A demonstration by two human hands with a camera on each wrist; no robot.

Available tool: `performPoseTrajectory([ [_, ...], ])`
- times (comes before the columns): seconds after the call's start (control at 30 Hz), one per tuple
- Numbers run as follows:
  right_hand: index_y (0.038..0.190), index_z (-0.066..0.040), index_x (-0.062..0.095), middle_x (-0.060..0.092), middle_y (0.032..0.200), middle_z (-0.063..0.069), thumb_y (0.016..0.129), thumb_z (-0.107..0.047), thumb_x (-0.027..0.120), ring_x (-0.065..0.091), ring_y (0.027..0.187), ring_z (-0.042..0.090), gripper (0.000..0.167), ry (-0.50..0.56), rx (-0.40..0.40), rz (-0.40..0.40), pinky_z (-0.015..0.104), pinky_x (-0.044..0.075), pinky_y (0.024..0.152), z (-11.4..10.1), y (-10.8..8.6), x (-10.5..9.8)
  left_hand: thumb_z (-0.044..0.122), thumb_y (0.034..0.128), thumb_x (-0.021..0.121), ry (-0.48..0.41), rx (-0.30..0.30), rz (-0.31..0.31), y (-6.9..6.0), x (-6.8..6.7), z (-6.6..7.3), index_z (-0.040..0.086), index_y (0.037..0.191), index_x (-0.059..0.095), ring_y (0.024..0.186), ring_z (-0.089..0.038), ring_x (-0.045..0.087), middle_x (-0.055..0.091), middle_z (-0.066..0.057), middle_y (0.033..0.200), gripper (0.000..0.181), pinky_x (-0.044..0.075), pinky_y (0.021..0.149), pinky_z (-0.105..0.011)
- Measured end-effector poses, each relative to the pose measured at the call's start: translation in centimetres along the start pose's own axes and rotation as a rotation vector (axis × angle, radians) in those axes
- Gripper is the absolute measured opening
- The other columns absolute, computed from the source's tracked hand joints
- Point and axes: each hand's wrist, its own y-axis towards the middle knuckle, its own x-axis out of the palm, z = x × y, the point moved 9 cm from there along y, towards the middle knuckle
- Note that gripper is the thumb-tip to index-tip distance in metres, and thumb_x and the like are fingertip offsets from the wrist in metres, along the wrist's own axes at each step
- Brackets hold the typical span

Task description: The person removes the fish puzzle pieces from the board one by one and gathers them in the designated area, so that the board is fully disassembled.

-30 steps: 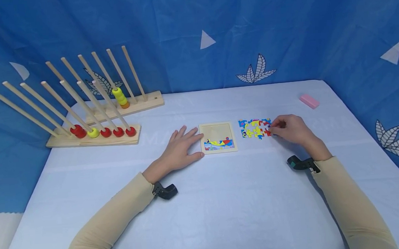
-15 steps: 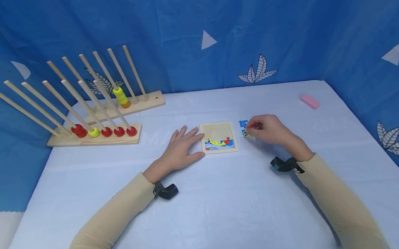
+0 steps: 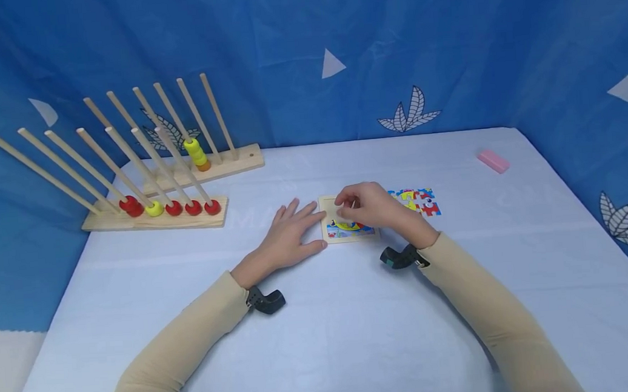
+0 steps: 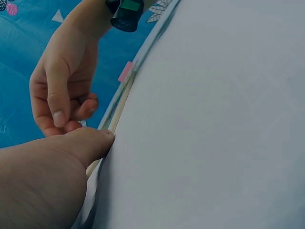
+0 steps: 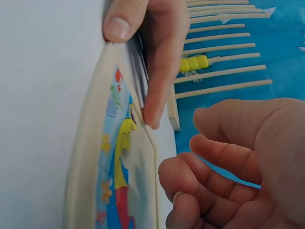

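A square wooden puzzle tray [image 3: 351,239] lies on the table, its lower part filled with a sea picture of yellow, red and blue pieces. My left hand [image 3: 288,237] lies flat at the tray's left edge, fingers spread and touching the frame. Above the tray hovers my right hand [image 3: 366,205], thumb and fingers bent. In the right wrist view its fingertips [image 5: 176,174] are near the tray's open side, with a gap between thumb and nearest finger; whether a small piece is held is unclear. Loose jigsaw pieces [image 3: 426,203] lie right of the tray, partly behind the right wrist.
Two wooden peg racks stand at the left: a front one [image 3: 184,219] with red and yellow beads, and a back one [image 3: 243,158] with yellow beads. A pink block [image 3: 493,161] lies far right. Blue cloth [image 3: 282,58] hangs behind the white tabletop [image 3: 324,341].
My right hand has travelled left from the loose pieces to above the tray, uncovering the right-hand pieces. The left hand has stayed at the tray's edge. The head view has shifted slightly.
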Motion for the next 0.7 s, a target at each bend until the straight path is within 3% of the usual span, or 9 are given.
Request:
performPoseTrajectory([
  [0.3, 0.119, -0.006, 0.071, 0.070, 0.092, 0.006, 0.092, -0.018, 0.072, 0.059, 0.076, 0.016, 0.030, -0.016, -0.033, -0.034, 0.025, 0.049, 0.068, -0.1, 0.1, 1.2, 0.044, 0.0949, 0.065, -0.003, 0.010, 0.015, -0.1, -0.1, 0.1, 0.016, 0.152, 0.050, 0.157, -0.045, 0.018, 0.036, -0.012, 0.165, 0.066, 0.013, 0.124, -0.068],
  [0.53, 0.128, -0.004, 0.067, 0.070, 0.104, 0.010, 0.085, -0.015, 0.080, 0.057, 0.077, 0.017, 0.046, -0.064, -0.049, -0.117, 0.026, 0.049, 0.071, -1.2, -0.3, 3.0, 0.044, 0.0957, 0.064, -0.005, 0.018, 0.016, -0.1, -0.1, 0.2, 0.016, 0.153, 0.049, 0.157, -0.046, 0.017, 0.036, -0.012, 0.165, 0.066, 0.013, 0.124, -0.069],
  [0.7, 0.128, -0.004, 0.067, 0.069, 0.102, 0.010, 0.086, -0.011, 0.080, 0.056, 0.077, 0.017, 0.045, -0.085, -0.049, -0.116, 0.027, 0.048, 0.072, -1.5, -0.5, 3.4, 0.044, 0.0962, 0.064, -0.004, 0.015, 0.015, -0.1, -0.1, 0.1, 0.017, 0.153, 0.048, 0.157, -0.046, 0.017, 0.036, -0.013, 0.165, 0.065, 0.013, 0.124, -0.069],
])
